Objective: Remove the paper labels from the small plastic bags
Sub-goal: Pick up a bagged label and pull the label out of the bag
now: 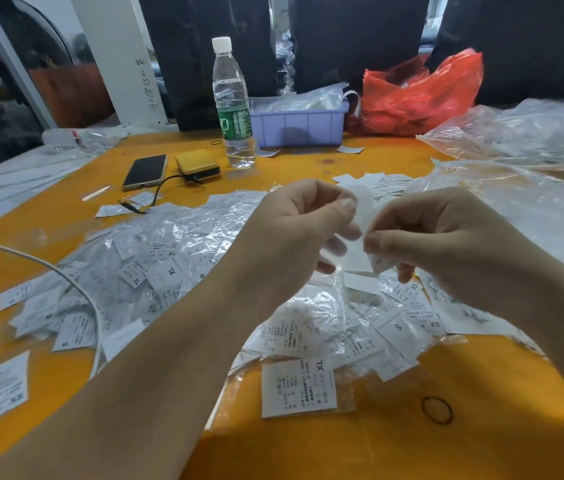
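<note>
Left hand [303,220] and right hand [422,230], both grips pinched on one small plastic bag [365,202] with its paper label [356,258], long axis roughly upright between the thumbs, held above the heap of bagged labels [176,258] on the bench [412,427]; the hands are equally near.

Orange table [481,393]: heap of small plastic bags [176,258] with paper labels at centre, water bottle [233,105], phone [145,170], yellow box [198,165] toward 11–12 o'clock, purple bin [299,126] at 12, rubber band [436,410] at 5.
</note>
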Demonstrator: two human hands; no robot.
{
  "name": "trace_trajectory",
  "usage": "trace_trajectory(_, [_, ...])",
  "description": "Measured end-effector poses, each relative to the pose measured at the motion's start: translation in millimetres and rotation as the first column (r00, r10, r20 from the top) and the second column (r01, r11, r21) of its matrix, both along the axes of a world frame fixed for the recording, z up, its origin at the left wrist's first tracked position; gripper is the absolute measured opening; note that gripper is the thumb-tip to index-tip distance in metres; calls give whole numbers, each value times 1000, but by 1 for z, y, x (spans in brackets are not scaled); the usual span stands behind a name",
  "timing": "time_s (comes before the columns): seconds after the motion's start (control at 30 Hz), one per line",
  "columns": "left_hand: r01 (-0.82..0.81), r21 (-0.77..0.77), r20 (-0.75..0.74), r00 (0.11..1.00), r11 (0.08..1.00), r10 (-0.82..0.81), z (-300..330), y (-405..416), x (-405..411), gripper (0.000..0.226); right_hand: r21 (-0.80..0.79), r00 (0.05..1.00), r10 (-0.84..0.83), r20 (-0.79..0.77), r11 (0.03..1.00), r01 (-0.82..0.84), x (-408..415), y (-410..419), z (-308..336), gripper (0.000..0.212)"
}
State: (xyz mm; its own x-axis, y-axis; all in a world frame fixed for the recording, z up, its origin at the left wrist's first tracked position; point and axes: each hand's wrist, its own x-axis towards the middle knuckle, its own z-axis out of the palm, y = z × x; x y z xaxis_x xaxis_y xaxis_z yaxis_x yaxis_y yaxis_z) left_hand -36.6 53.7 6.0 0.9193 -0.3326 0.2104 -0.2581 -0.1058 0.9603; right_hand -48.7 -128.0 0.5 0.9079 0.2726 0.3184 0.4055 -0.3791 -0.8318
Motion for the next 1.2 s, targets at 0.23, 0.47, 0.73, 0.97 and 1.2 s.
trace_trajectory(0.23, [-45,-93,5,999,995,46,2,1,0,15,-45,999,26,-27,999,-28,0,1,0,16])
trace_trajectory(0.47, [-54,-135,-7,999,989,54,5,4,0,20,-13,1000,-22,4,1000,22,1,-2,2,12])
trace_trajectory(0.73, [67,-208,-228,967,976,-115,6,3,-1,18,1,999,-30,25,1000,30,1,-1,-1,12])
trace_trajectory(0.97, [13,-156,-163,986,988,-38,4,2,1,18,-88,997,27,-68,996,-33,4,-1,-5,13])
trace_trajectory(1.2, [-32,-119,-37,999,992,28,4,3,0,15,49,996,-90,12,995,90,5,-5,-1,17])
